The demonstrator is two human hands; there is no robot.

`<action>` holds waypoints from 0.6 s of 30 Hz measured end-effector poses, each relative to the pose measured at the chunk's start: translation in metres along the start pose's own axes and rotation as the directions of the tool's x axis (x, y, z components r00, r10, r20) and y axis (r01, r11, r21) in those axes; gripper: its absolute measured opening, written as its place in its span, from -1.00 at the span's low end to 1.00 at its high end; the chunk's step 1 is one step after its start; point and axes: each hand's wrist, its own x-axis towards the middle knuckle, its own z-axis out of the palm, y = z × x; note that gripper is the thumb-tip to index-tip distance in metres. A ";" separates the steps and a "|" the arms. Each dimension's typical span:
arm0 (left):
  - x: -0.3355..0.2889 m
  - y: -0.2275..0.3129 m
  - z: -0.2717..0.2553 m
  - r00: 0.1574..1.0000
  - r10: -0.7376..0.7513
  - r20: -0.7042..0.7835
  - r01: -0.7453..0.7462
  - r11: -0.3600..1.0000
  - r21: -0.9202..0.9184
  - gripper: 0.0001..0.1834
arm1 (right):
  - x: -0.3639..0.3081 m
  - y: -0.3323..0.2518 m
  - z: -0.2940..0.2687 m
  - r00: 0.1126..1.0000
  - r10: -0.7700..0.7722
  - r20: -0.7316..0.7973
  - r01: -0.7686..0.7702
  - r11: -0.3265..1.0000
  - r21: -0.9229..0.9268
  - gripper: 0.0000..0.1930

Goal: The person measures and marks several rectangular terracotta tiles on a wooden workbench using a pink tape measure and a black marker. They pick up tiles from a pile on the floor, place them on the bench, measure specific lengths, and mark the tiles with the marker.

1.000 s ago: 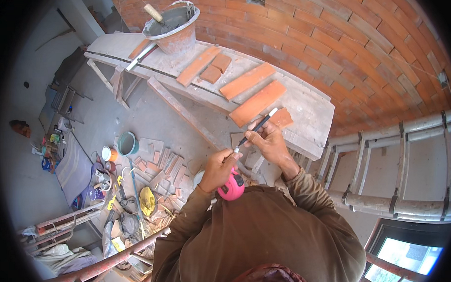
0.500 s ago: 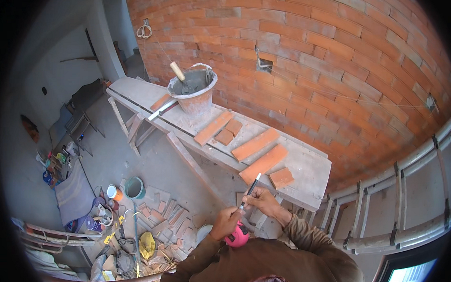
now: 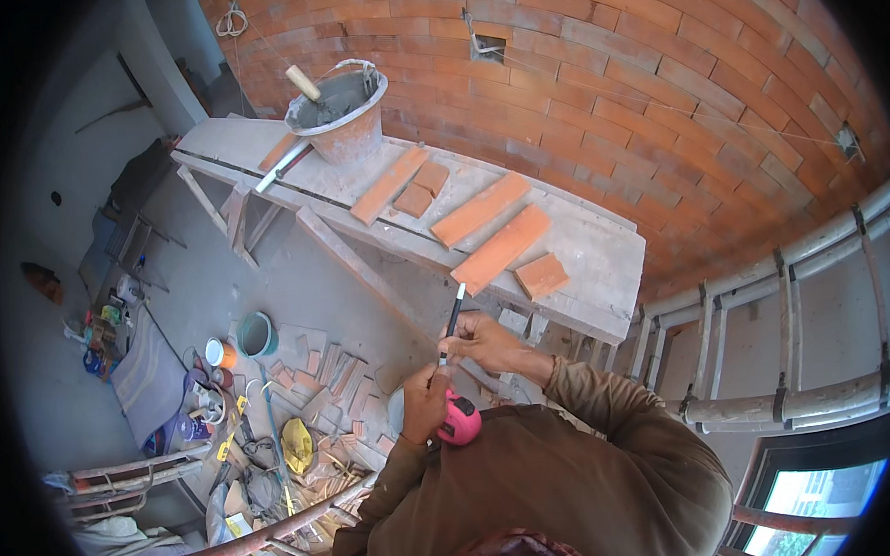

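My right hand (image 3: 491, 343) pinches a black marker pen (image 3: 454, 315) with a white end that points up and away from me. The pen's lower end meets the fingers of my left hand (image 3: 425, 406), close to my chest. That same left hand is closed around a pink tape measure (image 3: 460, 421). Just beyond the pen lies a long flat orange brick (image 3: 503, 249) on the plank bench (image 3: 602, 273), beside a short brick piece (image 3: 541, 276). More flat bricks (image 3: 480, 209) and two small pieces (image 3: 422, 189) lie farther along.
A bucket of mortar (image 3: 347, 125) with a wooden-handled tool stands at the bench's far end, near a white straight bar (image 3: 282, 166). Behind runs a brick wall (image 3: 595, 86). Metal scaffold rails (image 3: 792, 403) pass at right. Brick pieces (image 3: 331, 390) and pails (image 3: 257, 336) cover the lower left floor.
My view has shifted, so the bench and bucket sit farther left and higher. Both hands stay together on the pen and tape measure, and the pen now stands steeper in the picture.
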 end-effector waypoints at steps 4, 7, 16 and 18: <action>-0.001 0.026 -0.008 0.997 -0.010 -0.080 0.008 1.000 -0.026 -0.69 | -0.015 -0.054 -0.006 0.951 -0.229 -0.207 0.102 0.865 -0.491 -0.42; -0.007 0.024 -0.021 0.994 -0.044 -0.101 0.034 0.995 -0.095 -0.70 | -0.021 -0.059 -0.054 0.801 -0.430 -0.417 -0.113 0.576 -0.810 -0.07; -0.034 -0.010 -0.042 0.960 -0.204 -0.191 0.169 0.968 -0.185 -0.70 | -0.050 -0.042 -0.082 0.682 -0.284 -0.674 -0.605 0.299 -0.738 0.15; -0.036 -0.011 -0.043 0.954 -0.226 -0.196 0.187 0.962 -0.200 -0.70 | -0.047 -0.037 -0.084 0.663 -0.291 -0.690 -0.624 0.296 -0.724 0.12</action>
